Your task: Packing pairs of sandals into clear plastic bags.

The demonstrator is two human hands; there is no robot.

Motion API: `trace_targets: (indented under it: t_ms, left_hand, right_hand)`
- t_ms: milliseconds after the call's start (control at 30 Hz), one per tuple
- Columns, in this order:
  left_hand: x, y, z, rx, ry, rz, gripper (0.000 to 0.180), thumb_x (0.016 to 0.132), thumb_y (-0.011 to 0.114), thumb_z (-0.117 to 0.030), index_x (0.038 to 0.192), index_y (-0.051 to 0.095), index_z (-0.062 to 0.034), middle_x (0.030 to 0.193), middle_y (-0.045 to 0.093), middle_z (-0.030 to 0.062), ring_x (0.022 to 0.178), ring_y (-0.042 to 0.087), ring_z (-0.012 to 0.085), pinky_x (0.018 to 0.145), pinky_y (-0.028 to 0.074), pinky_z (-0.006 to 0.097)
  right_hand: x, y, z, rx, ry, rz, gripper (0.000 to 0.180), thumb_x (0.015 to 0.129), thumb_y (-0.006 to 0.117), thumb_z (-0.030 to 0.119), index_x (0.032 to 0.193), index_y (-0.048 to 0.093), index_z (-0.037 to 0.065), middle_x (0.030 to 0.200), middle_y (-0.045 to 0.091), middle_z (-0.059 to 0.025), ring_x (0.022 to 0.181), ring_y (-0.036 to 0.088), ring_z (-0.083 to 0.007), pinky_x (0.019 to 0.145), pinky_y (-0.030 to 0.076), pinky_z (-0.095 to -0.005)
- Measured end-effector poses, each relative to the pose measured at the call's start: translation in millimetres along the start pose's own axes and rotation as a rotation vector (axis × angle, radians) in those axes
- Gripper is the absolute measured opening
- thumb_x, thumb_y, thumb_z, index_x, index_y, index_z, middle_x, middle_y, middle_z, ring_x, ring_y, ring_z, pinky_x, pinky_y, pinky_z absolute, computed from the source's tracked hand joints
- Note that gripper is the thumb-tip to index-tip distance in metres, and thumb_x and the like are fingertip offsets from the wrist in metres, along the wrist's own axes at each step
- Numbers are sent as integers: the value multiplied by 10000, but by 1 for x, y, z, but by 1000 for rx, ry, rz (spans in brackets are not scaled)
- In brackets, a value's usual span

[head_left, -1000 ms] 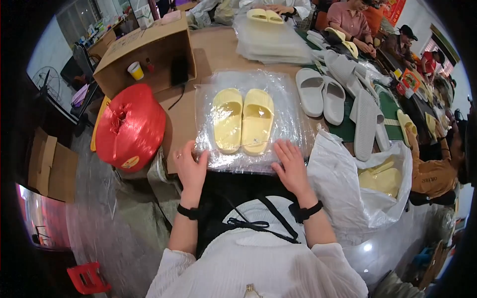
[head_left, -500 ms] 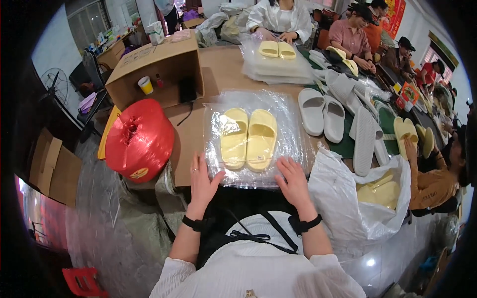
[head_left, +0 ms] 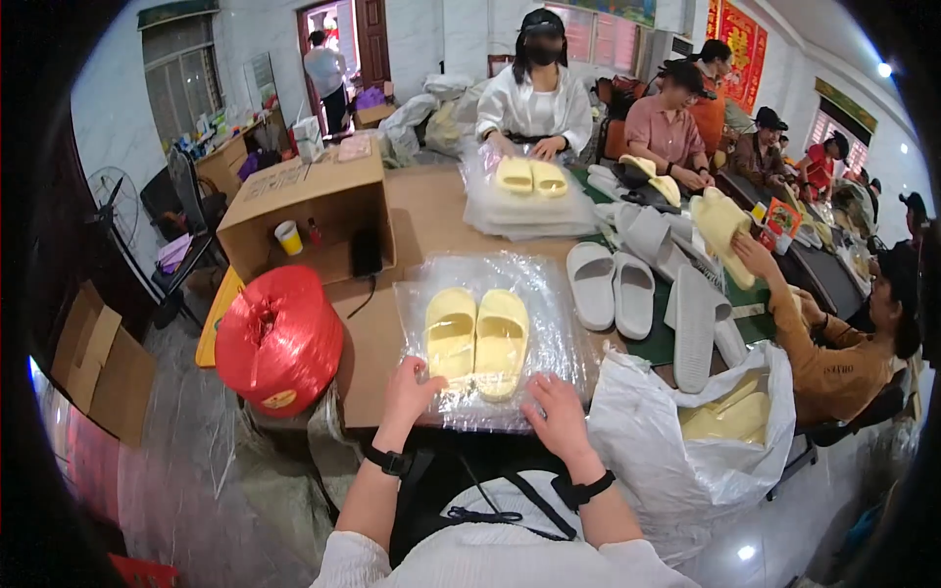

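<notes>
A pair of pale yellow slippers (head_left: 501,345) lies side by side, heels toward me, on a stack of clear plastic bags (head_left: 551,314) at the table's near edge. My left hand (head_left: 410,397) is at the stack's lower left, its thumb by the left slipper's heel and its fingers loosely bent. At the lower right, my right hand (head_left: 561,416) lies on the plastic with its fingers apart, close to the right slipper's heel. Neither hand lifts anything.
Left stand a red twine roll (head_left: 277,338) and an open cardboard box (head_left: 306,211). Grey slippers (head_left: 634,294) and a white sack (head_left: 647,421) of yellow slippers are at right. Across the table, a person (head_left: 534,98) works at another bagged stack. A person in brown (head_left: 848,367) holds yellow slippers.
The view has tilted up, so the table sits lower. My left hand's fingers have bent and its thumb now meets the left slipper's heel. The person in brown has raised yellow slippers.
</notes>
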State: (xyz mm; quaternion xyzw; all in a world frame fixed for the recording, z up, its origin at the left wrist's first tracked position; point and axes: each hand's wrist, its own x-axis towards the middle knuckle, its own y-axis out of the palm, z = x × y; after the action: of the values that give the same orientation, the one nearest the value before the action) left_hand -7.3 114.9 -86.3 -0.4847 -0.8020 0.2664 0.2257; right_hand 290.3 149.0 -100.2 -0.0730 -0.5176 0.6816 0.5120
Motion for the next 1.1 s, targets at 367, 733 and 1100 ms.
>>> trace_targets:
  t_ms: [367, 733, 1100]
  left_hand:
    - [12, 5, -24, -539, -293, 270, 451, 772, 813, -292, 1016, 691, 68, 916, 700, 84, 799, 632, 156, 707, 499, 298]
    - [-44, -7, -69, -1298, -281, 570, 384, 931, 605, -45, 1300, 551, 46, 1195, 661, 124, 1057, 652, 194, 947, 515, 338]
    - [-108, -18, -59, -993, 232, 427, 544, 906, 675, -105, 1380, 429, 1, 1305, 554, 82, 1185, 517, 140, 1030, 419, 326]
  right_hand:
    - [3, -1, 4, 28, 62, 7, 483, 931, 621, 384, 1279, 610, 49, 1375, 563, -148, 1306, 471, -400, 1112, 315, -541]
    - [2, -4, 10, 1215, 235, -97, 316, 845, 703, 9, 1106, 529, 52, 1125, 643, -130, 1097, 597, -195, 944, 484, -362]
    - [-15, -2, 66, 673, -114, 347, 421, 740, 699, 36, 1158, 654, 52, 1205, 654, -142, 1081, 633, -343, 947, 485, -423]
